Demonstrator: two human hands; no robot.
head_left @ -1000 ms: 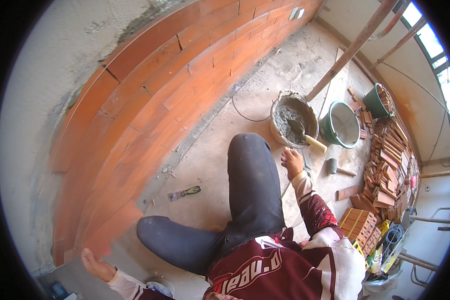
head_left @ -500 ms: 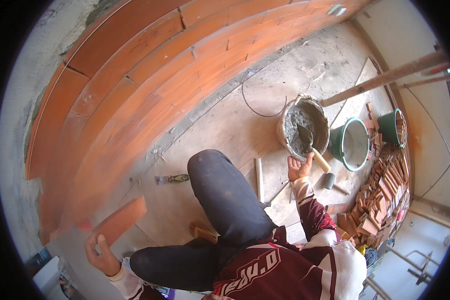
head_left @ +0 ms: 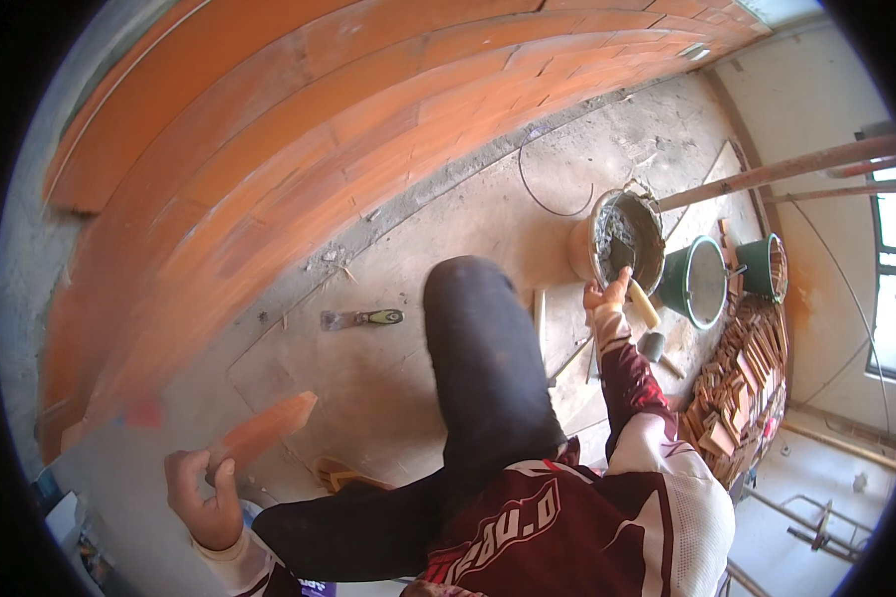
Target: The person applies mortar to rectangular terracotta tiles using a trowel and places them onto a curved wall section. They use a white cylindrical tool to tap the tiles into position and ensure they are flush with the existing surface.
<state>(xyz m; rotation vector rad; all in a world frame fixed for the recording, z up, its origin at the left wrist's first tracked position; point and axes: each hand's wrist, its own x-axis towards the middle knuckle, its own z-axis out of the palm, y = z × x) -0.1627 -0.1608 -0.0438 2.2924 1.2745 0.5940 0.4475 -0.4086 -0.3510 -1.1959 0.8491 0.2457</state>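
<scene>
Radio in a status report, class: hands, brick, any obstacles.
Left hand gripping orange brick. Right hand at mortar bucket, close to trowel handle. Scraper on floor between knee and wall.

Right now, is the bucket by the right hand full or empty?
Partly filled: grey mortar lies inside the bucket, below its rim, with inner wall showing above it. How deep it goes, I cannot tell.

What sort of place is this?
Probably a room being built or renovated: there is a bare brick wall, a bucket of what looks like grey mortar, and a big pile of loose bricks.
</scene>
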